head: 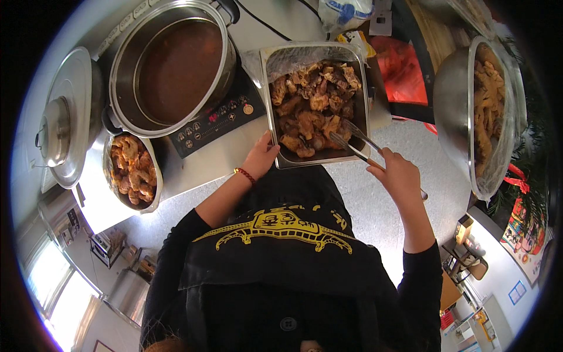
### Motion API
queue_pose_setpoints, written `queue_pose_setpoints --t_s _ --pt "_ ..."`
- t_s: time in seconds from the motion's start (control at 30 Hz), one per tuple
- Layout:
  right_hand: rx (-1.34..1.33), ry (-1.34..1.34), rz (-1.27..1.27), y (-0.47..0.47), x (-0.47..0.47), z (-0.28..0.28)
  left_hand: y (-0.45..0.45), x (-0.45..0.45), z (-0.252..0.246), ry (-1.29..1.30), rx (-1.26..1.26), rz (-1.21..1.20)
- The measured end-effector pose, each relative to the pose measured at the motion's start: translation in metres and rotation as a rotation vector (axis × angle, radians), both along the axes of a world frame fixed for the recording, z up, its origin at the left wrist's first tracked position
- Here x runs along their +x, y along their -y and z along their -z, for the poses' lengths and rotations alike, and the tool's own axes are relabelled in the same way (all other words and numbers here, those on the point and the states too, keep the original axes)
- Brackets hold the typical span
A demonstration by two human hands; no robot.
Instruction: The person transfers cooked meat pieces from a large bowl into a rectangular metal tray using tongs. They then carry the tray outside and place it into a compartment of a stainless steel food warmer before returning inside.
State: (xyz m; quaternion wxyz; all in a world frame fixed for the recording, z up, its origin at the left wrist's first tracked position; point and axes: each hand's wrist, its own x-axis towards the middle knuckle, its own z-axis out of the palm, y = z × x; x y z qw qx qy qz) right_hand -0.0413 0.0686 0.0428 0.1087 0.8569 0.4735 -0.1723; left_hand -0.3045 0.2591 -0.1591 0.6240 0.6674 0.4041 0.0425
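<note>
My left hand grips the near left corner of a rectangular stainless steel pan. Pieces of brown cooked meat on the bone fill much of that pan, and clear plastic film is bunched over its far end. In my right hand is a pair of metal food tongs. The tong tips are parted over the meat at the pan's near right side; whether they touch a piece is hard to tell.
Left of the pan, a large pot of dark red-brown liquid stands on an induction cooker. A bowl of brown food pieces and a metal lid lie further left. A steel bowl of chicken feet stands at right.
</note>
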Motion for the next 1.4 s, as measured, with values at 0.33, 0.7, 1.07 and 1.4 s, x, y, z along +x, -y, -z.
queue_pose_setpoints --t_s 0.33,0.7,1.07,1.4 --pt "-0.062 -0.204 0.081 -0.018 0.029 0.028 0.003 0.000 -0.007 0.006 -0.084 -0.021" --pt "-0.026 -0.547 0.138 -0.019 0.070 0.044 0.005 0.002 -0.014 -0.068 -0.070 -0.059" --pt "-0.033 -0.452 -0.091 -0.034 0.083 0.044 0.004 0.004 -0.018 -0.050 -0.125 -0.085" --pt "0.032 -0.470 -0.142 -0.020 0.089 0.056 0.003 0.004 -0.021 -0.086 -0.155 -0.073"
